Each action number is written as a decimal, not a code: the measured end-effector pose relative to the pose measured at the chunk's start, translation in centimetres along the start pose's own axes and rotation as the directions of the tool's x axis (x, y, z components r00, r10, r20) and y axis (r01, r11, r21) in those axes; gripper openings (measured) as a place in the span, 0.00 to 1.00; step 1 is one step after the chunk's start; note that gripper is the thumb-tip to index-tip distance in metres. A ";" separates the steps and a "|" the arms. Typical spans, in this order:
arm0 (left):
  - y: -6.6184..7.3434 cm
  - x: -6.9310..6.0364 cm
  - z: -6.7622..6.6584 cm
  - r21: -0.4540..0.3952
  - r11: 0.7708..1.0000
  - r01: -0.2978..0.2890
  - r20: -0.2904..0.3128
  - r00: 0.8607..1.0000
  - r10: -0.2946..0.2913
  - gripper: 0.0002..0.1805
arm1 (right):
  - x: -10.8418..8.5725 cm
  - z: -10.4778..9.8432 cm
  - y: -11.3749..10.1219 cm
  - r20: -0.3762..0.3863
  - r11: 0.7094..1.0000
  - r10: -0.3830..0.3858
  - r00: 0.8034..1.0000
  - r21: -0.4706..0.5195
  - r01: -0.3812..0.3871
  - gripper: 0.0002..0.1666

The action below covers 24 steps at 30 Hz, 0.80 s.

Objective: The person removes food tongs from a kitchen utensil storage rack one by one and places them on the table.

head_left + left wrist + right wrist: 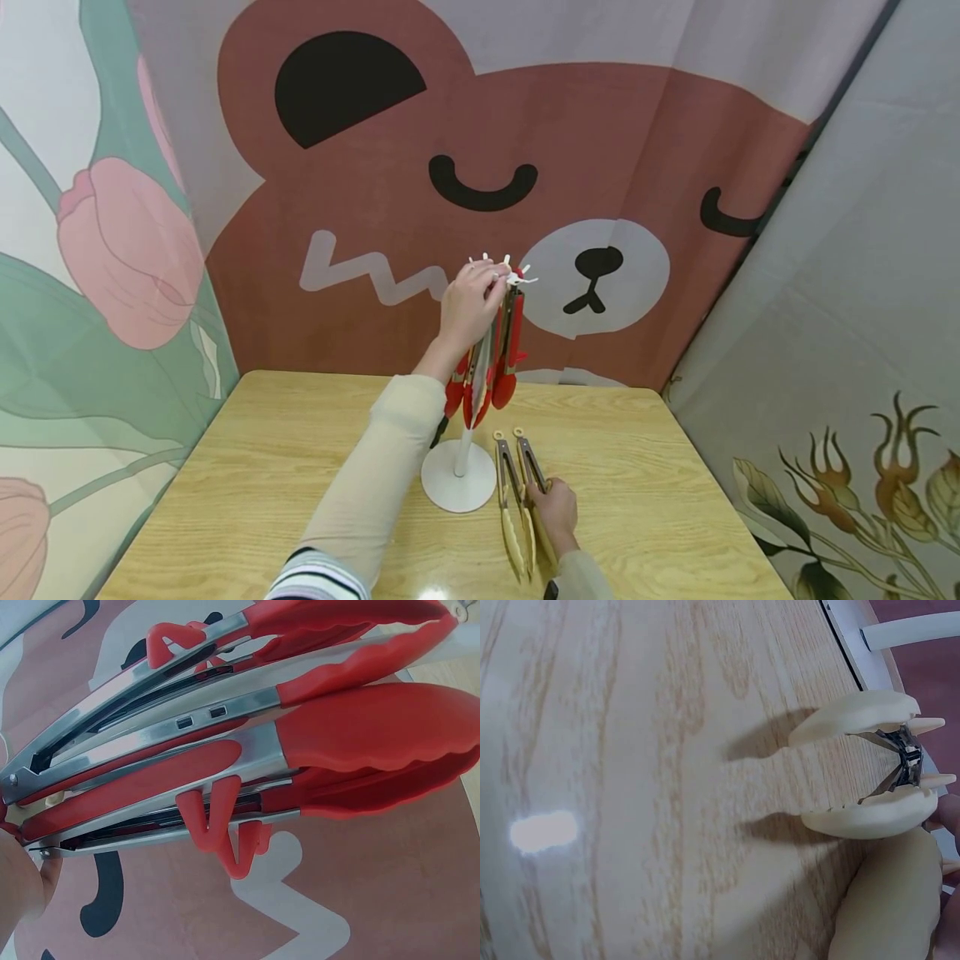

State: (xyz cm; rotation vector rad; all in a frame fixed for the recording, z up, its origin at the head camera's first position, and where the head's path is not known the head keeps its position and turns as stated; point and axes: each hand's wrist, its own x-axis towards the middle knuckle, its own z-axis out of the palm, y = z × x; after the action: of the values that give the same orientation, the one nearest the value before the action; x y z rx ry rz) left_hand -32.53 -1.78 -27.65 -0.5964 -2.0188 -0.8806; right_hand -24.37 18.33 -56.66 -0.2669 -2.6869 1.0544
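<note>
My left hand (472, 304) is at the top of a white rack, its curled fingers at the upper end of hanging red-tipped tongs (375, 727). Its fingertips are partly hidden among the white hooks (517, 277). Several red tongs hang from this rack, heads down, above its round white base (442, 490). On the table to the right, my right hand (557, 510) grips one pair of tongs (529, 460) with beige heads by its metal arms. Another beige-tipped pair (513, 540) lies just left of it, heads toward me.
The wooden table (300, 467) spreads around the rack. A curtain with a bear print (600, 150) hangs behind its far edge, and a flowered curtain (840, 333) stands on the right. Light glares off the table's front (432, 593).
</note>
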 end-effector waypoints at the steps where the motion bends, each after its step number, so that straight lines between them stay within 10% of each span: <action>1: 0.0 0.0 0.0 -0.002 1.000 0.000 0.001 1.000 0.000 0.12 | 0.0 0.0 0.0 0.001 1.000 0.002 1.000 -0.004 -0.002 0.23; 24: 0.0 0.7 -0.6 -0.138 0.990 -0.032 0.128 0.991 0.050 0.12 | 0.7 -0.7 -0.1 0.042 0.998 0.061 0.997 -0.038 -0.060 0.31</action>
State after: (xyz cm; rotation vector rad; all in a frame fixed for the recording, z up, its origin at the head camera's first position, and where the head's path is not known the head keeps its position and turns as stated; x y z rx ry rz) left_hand -32.60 -2.14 -26.79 -0.7866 -2.0667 -0.9817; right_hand -24.83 18.82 -56.00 -0.3379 -2.7550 1.0403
